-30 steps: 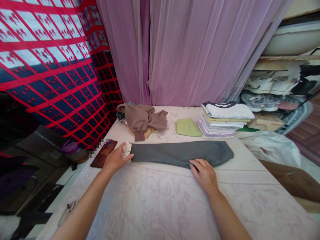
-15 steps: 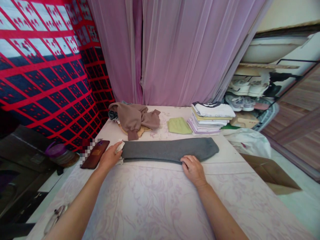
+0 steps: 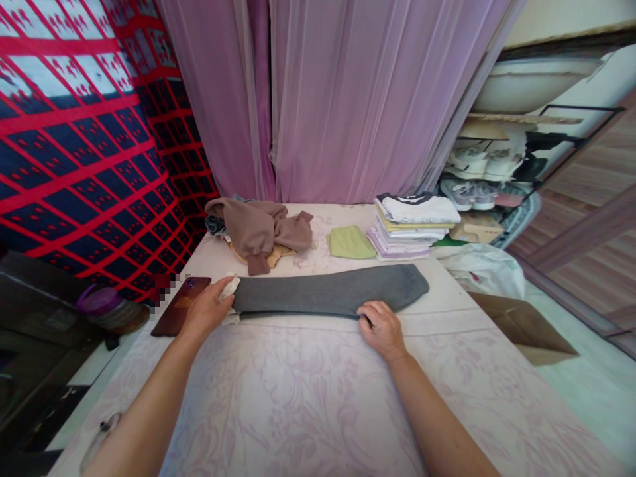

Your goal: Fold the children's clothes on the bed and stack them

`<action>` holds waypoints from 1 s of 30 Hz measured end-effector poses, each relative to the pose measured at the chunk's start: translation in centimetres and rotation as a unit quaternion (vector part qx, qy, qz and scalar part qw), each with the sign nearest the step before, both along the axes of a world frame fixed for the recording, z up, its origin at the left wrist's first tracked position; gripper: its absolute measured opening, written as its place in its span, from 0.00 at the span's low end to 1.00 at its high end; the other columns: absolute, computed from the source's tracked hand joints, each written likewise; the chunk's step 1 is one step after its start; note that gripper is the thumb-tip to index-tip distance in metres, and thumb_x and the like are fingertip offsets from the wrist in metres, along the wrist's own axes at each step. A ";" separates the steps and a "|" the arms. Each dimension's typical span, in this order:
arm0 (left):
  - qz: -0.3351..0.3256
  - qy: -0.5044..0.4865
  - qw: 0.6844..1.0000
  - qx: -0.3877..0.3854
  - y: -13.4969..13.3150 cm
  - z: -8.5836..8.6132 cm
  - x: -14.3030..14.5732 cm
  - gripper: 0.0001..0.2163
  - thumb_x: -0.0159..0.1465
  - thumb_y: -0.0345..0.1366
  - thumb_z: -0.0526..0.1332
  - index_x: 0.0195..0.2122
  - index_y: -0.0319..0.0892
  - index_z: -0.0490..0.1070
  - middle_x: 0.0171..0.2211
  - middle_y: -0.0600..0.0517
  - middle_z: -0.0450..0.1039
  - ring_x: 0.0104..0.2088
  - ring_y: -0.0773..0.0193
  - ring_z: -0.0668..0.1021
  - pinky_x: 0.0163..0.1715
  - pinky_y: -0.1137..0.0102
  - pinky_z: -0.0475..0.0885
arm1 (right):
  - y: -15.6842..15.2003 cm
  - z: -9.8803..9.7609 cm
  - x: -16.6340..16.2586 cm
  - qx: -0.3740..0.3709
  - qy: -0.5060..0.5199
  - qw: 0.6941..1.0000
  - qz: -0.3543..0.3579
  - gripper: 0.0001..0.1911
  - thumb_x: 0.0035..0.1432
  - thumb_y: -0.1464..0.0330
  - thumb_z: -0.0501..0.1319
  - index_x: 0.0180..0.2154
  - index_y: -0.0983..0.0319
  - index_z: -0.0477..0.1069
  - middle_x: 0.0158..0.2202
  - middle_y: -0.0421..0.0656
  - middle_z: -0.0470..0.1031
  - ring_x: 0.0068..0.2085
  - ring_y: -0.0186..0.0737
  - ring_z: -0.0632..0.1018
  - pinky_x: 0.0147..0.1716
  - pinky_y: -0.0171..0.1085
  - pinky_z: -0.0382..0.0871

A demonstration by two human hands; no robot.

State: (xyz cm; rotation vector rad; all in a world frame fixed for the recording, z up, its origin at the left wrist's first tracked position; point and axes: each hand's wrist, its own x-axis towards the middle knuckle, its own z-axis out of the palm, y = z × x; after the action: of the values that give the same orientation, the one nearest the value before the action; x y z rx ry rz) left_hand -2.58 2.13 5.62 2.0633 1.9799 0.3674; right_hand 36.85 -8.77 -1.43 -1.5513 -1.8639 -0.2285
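Note:
A pair of grey pants (image 3: 318,293) lies folded into a long strip across the bed, with a cream ruffled edge at its left end. My left hand (image 3: 207,306) is closed on that ruffled end, thumb on top. At the near edge, toward the right part of the strip, my right hand (image 3: 381,328) has its fingers curled onto the grey cloth. Just left of my left hand is a dark red phone (image 3: 181,311), partly blurred out by a mosaic.
Beyond the pants sit a heap with a brown sweatshirt (image 3: 253,225), a folded green garment (image 3: 351,242) and a stack of folded clothes (image 3: 415,225). Glasses (image 3: 102,434) lie by my left forearm. A cardboard box (image 3: 521,324) and shoe rack (image 3: 487,165) stand right of the bed.
The whole view has shifted slightly, so things sit a little farther left and higher. Both hands stay on the grey pants; my right hand's fingers are curled a bit more.

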 end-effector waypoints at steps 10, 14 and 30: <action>-0.066 0.150 0.970 0.178 -1.9 -0.1 4.2 0.23 0.58 0.28 0.53 0.56 0.42 0.67 0.62 0.40 0.59 0.60 0.45 0.64 0.56 0.49 0.60 | 0.2 0.4 -0.3 -0.032 0.035 0.998 0.029 0.08 0.55 0.73 0.55 0.29 0.60 0.72 0.29 0.43 0.73 0.35 0.39 0.72 0.38 0.37 0.66; -0.243 0.080 0.944 0.207 -2.5 -1.7 7.9 0.17 0.64 0.36 0.53 0.52 0.45 0.71 0.57 0.45 0.68 0.60 0.50 0.65 0.60 0.49 0.53 | 0.5 -0.1 0.6 0.009 0.097 0.995 -0.035 0.11 0.60 0.69 0.53 0.30 0.60 0.73 0.30 0.43 0.75 0.35 0.39 0.73 0.39 0.37 0.66; -0.408 -0.023 0.899 0.154 -5.1 -3.8 22.8 0.16 0.62 0.34 0.60 0.52 0.47 0.71 0.51 0.49 0.72 0.52 0.56 0.71 0.57 0.55 0.62 | 3.7 2.7 12.9 -0.202 0.246 0.856 -0.407 0.23 0.56 0.50 0.53 0.39 0.59 0.78 0.38 0.48 0.77 0.40 0.47 0.76 0.37 0.39 0.66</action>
State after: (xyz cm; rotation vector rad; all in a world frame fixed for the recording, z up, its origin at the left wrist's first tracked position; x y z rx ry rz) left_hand 20.17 -2.94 1.80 2.8017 0.9016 0.5459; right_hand 49.72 -5.06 1.26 -2.3584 -0.8015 0.2007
